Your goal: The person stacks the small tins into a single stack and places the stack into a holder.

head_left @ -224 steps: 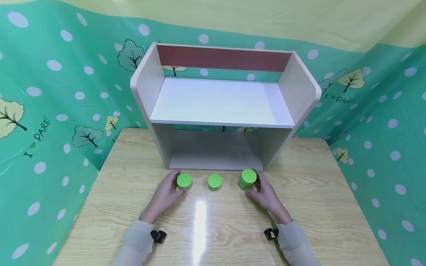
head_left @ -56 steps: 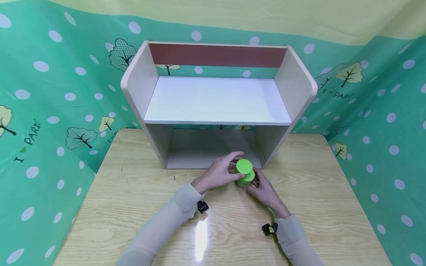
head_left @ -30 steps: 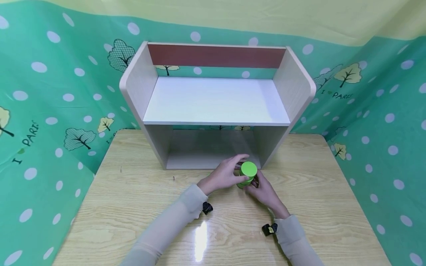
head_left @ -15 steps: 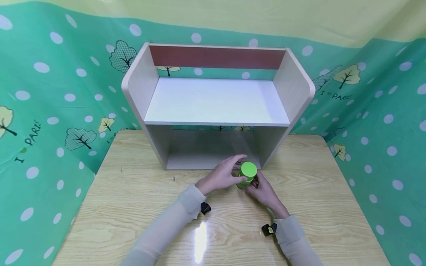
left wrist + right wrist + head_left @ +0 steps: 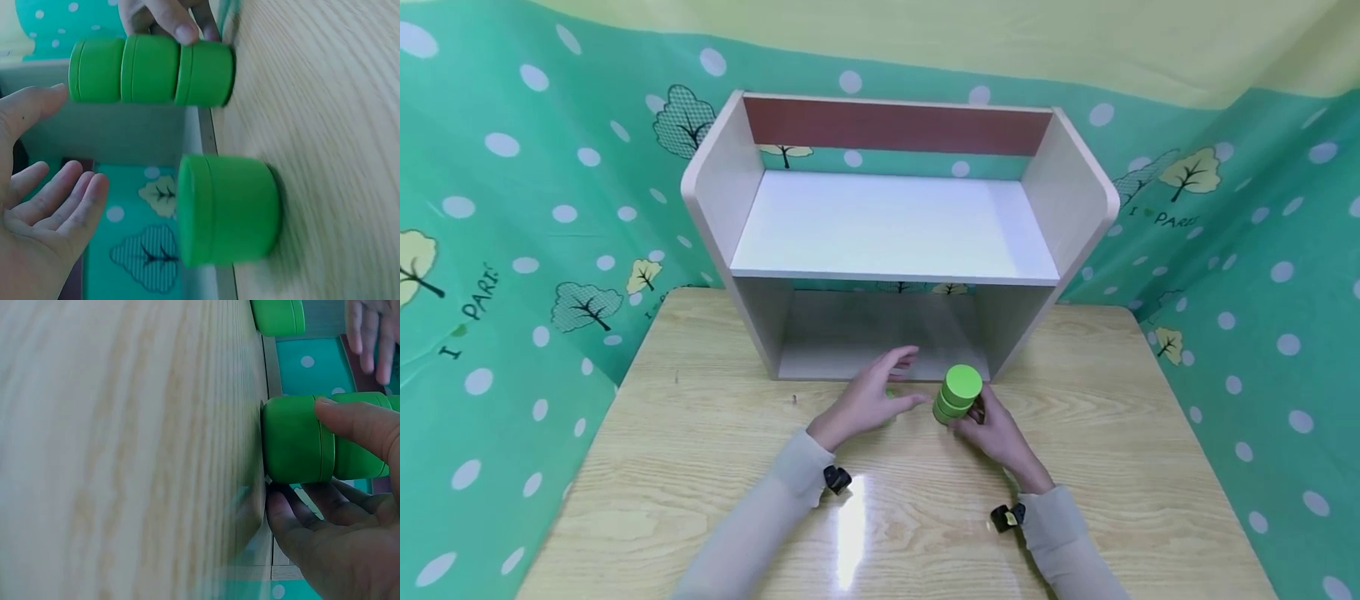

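A stack of three round green lidded tins (image 5: 955, 393) stands upright on the table in front of the shelf's right end. My right hand (image 5: 995, 429) holds the lowest tin, thumb on one side and fingers on the other, as the right wrist view shows. The left hand (image 5: 867, 398) hovers left of the stack, fingers spread and relaxed, touching nothing. Below it a single green tin (image 5: 231, 209) stands on the table, mostly covered by that hand in the head view. In the left wrist view the thumb is near the top of the stack (image 5: 150, 70) but apart from it.
A two-level white shelf (image 5: 895, 229) stands at the back of the wooden table (image 5: 655, 483), close behind the tins. Its front edge is near the fingers of both hands. A green patterned cloth (image 5: 497, 250) hangs around the back and sides.
Earlier the left hand held the leftmost tin. It has set it on the two-tin stack, straightened it, let go and moved left. The right hand has stayed at the stack.
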{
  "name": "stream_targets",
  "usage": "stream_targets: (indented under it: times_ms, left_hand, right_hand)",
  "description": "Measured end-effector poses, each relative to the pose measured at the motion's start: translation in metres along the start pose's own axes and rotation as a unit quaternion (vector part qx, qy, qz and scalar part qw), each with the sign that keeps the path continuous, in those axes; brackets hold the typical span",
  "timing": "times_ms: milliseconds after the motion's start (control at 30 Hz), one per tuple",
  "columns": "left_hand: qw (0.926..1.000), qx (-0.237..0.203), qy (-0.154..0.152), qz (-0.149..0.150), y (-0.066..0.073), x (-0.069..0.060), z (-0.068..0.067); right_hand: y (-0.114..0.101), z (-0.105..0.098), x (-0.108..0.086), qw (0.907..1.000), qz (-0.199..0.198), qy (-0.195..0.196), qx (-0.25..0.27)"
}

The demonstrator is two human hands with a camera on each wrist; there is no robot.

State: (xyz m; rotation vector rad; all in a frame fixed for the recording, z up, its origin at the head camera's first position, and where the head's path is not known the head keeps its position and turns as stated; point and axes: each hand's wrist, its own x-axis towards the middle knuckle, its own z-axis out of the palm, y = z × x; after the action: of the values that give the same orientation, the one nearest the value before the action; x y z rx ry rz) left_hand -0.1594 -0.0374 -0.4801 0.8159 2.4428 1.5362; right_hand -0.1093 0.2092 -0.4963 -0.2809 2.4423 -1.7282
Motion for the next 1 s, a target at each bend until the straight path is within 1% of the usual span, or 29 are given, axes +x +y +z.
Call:
stream_targets:
  times_ms: [67,167,300,400,467,733,1000]
  left_hand:
    - [0.9999,-0.001,0.011,-0.001,-0.003,-0.005,-0.005]
    - [0.9996,-0.005,0.026,0.003,-0.008,-0.010,-0.010]
    - [0.9992,-0.012,0.038,0.006,-0.015,-0.018,-0.015]
    - [0.9988,-0.022,0.043,0.002,-0.019,-0.024,-0.016]
    - [0.9987,-0.027,0.044,0.000,-0.023,-0.028,-0.017]
    - [0.9981,-0.026,0.049,-0.027,-0.033,-0.042,-0.016]
    - [0.9970,-0.040,0.057,-0.034,-0.040,-0.050,-0.013]
  right_hand:
    - [-0.001,0.000,0.000,1.0000,0.007,0.000,-0.004]
    - [-0.001,0.000,0.001,0.9999,0.004,0.000,-0.012]
    - [0.018,0.001,0.005,0.9998,-0.005,0.005,-0.018]
    - [0.035,0.001,0.008,0.9996,-0.004,0.011,-0.025]
    - [0.039,0.001,0.008,0.9995,-0.003,0.012,-0.030]
    - [0.040,0.000,0.008,0.9996,0.004,0.002,-0.026]
    - [0.040,0.000,0.008,0.9995,0.005,0.001,-0.030]
